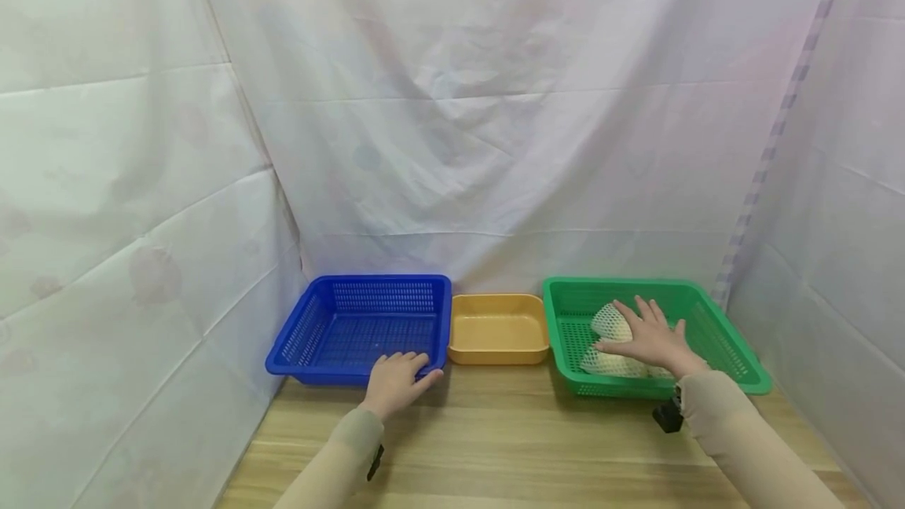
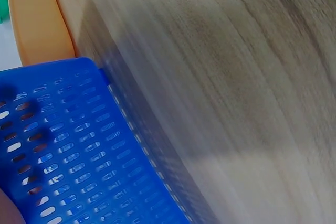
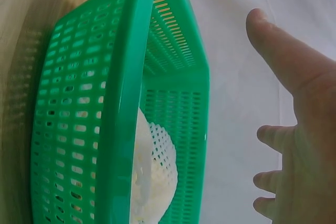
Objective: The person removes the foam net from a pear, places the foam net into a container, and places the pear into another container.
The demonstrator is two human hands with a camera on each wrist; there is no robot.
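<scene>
My right hand (image 1: 654, 342) is spread above the green basket (image 1: 735, 348), thumb and fingers apart, holding nothing. Beneath it in that basket lie several pale, rounded things in white foam netting (image 1: 611, 323); the hand partly hides them. The right wrist view shows the netting (image 3: 164, 161) behind the basket's rim, with the hand (image 3: 310, 129) apart from it. My left hand (image 1: 396, 382) is at the near right corner of the blue basket (image 1: 283, 360), its fingers over the rim and thumb out to the side. Whether it touches the rim I cannot tell.
A shallow orange tray (image 1: 498, 357) stands between the two baskets. All three are on a wood-grain table (image 1: 523, 446). White patterned cloth (image 1: 452, 140) hangs behind and at both sides.
</scene>
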